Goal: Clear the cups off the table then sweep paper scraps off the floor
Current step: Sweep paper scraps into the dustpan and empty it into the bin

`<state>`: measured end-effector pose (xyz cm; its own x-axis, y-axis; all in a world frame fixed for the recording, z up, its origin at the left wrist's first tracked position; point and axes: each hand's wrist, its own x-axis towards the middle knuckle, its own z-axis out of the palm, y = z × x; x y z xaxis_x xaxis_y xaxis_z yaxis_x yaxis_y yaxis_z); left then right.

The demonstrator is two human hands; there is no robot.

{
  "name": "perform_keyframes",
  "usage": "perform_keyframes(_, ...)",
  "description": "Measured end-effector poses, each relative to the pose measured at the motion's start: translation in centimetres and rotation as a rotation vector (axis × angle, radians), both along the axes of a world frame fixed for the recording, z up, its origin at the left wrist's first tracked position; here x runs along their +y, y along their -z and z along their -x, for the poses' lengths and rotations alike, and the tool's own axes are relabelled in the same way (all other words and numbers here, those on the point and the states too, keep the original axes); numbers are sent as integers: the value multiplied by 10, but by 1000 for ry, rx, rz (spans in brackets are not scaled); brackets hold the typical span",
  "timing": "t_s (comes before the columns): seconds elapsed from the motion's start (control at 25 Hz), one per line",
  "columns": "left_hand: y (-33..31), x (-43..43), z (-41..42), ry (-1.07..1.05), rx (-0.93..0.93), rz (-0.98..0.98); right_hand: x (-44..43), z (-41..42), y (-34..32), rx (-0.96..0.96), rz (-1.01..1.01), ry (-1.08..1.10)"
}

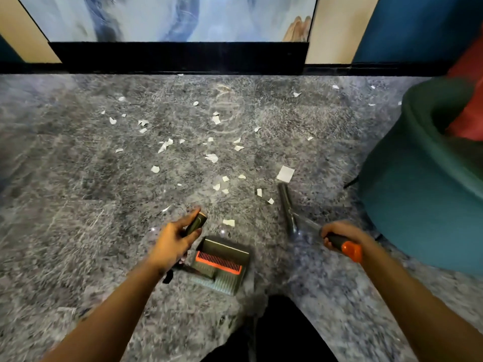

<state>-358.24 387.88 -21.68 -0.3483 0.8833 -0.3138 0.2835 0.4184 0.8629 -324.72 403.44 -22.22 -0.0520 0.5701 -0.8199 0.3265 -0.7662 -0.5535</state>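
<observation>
I'm looking at the grey speckled stone floor (78,205) beside a teal upholstered armchair (418,205); no cups or surface showing, so I'm guessing that's done. Left grip (172,241) is curling round the handle of the grey-and-orange plastic dustpan (222,265), right grip (342,233) is wrapping the black-and-orange broom handle (351,250). Torn white paper scraps (212,158) are lying scattered ahead, all unswept.

The dustpan (222,267) is grey with an orange comb. White paper scraps (212,158) beyond it dot the grey speckled floor (78,192). Right of it, the broom handle (347,248) is black with an orange end, and the chair (418,192) is teal.
</observation>
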Motion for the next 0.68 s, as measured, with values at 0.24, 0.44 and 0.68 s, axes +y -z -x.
perform_keyframes(0.24,18,102,12,-39,34,76,170,22,3,-125,-49,-112)
perform_keyframes(0.44,25,164,20,-71,79,87,293,28,15,-198,-71,-176)
perform_keyframes(0.68,28,182,36,-66,59,129,351,59,72,-421,-139,-448)
